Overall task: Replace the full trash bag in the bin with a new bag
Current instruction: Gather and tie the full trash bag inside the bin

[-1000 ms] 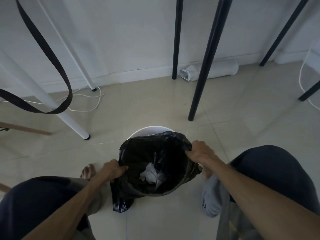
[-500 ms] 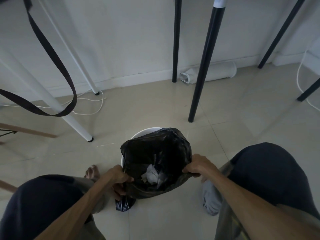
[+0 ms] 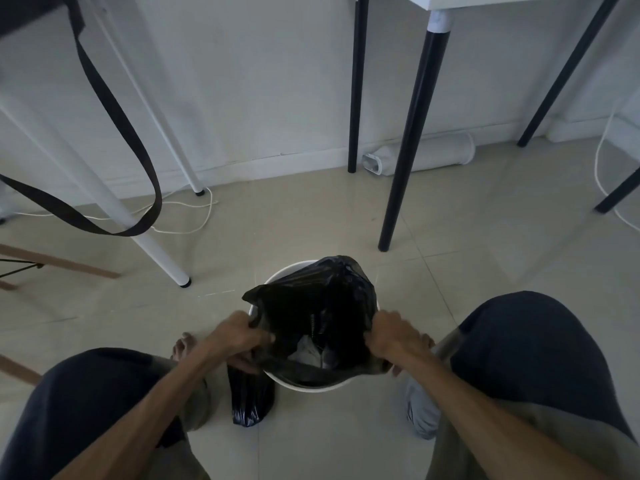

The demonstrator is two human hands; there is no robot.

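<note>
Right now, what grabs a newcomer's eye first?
The black trash bag at center, bunched up over the white bin, with the left hand and right hand gripping its edges and white trash showing inside. Next, the dark strap looping down at upper left, and the black table leg just behind the bin.

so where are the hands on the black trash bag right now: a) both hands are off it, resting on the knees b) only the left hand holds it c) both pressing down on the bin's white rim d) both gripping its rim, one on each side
d: the left hand and the right hand each grip the rim of the black trash bag on opposite sides, above the white bin.
</note>
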